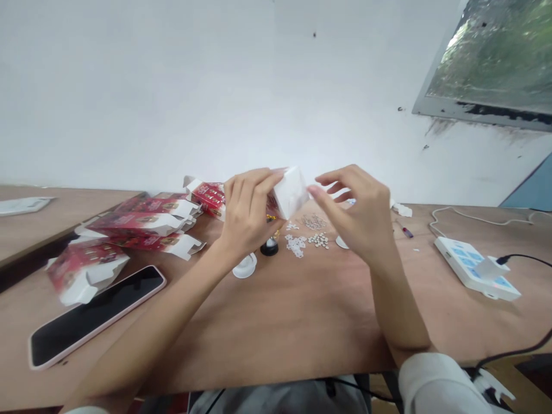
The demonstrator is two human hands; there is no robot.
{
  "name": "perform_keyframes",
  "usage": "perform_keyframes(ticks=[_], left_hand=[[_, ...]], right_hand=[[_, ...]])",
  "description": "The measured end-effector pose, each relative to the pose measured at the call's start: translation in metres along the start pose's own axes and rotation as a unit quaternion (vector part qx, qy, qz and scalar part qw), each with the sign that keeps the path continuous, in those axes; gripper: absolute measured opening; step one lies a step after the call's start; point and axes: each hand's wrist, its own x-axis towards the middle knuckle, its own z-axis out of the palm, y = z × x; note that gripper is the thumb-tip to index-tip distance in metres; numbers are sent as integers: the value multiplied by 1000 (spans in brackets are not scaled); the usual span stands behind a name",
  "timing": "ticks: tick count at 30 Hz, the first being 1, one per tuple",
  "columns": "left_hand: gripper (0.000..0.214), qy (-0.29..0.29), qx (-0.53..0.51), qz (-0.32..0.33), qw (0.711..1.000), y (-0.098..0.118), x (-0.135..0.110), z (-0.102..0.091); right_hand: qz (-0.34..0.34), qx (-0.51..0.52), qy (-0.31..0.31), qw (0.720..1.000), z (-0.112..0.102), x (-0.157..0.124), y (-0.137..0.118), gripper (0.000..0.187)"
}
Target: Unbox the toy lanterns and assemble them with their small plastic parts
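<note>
My left hand point(246, 208) is wrapped round a small cardboard box point(293, 192), held above the table with its white end turned to the right. Just right of that end, my right hand point(361, 210) has its thumb and fingers apart and holds nothing; the thumb tip is close to the box, and I cannot tell if it touches. Below the hands lie small clear plastic pieces point(296, 246), small round metal parts point(318, 240) and a heap of thin metal pieces point(313, 222). A white round part point(245, 266) and a black round-based object point(269, 247) stand under my left wrist.
Several red and white boxes point(142, 223) lie at the left, near a phone point(97, 316) with a pink edge. A white power strip point(476, 269) with a plugged-in charger sits at the right. A small screwdriver point(407, 232) lies behind my right hand. The wall point(194, 86) bounds the table's back.
</note>
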Motion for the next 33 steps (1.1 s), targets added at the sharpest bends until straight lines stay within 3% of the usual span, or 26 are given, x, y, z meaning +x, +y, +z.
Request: perform_keyframes(ticks=[6, 12, 18, 25, 30, 33], left_hand=[[47, 44, 17, 56, 997, -10, -5, 7], [60, 41, -35, 41, 998, -11, -6, 12], [78, -19, -14, -17, 1000, -17, 0, 2], [71, -99, -8, 35, 994, -26, 6, -4], [62, -171, 8, 113, 979, -26, 8, -8], [62, -208, 4, 121, 971, -28, 10, -13]], right_hand=[[21, 25, -59, 998, 29, -7, 4, 42], [54, 72, -54, 994, 33, -4, 10, 48], [-22, 91, -16, 995, 33, -6, 10, 39], [-66, 15, -13, 998, 29, -2, 24, 52], [-200, -103, -68, 972, 29, 3, 30, 48], [-275, -136, -94, 947, 30, 4, 36, 41]])
